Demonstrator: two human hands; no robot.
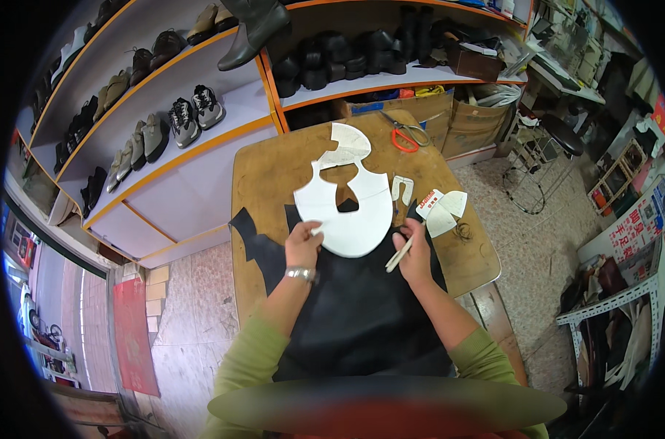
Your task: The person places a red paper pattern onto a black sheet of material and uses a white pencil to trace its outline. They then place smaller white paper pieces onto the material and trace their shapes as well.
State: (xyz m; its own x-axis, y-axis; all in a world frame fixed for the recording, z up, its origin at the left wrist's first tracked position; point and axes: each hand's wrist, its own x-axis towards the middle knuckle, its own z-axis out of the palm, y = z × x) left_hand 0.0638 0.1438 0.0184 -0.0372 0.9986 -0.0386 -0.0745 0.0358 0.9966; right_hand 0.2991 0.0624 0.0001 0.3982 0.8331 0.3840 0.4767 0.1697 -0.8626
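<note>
A large white U-shaped paper pattern (350, 212) lies on a sheet of black leather (361, 307) spread over a wooden worktable (266, 172). My left hand (303, 244), with a metal watch on the wrist, presses down on the pattern's lower left edge. My right hand (413, 252) holds a pale marking pen (400, 256) at the pattern's lower right edge. The leather hangs off the table's near side toward me.
More white pattern pieces (345, 145) lie farther back, and small ones (443, 211) at the right. Orange-handled scissors (404, 135) rest at the table's far end. Shelves of shoes (164, 124) stand left and behind. Cardboard boxes (464, 117) and a stool (559, 135) are at the right.
</note>
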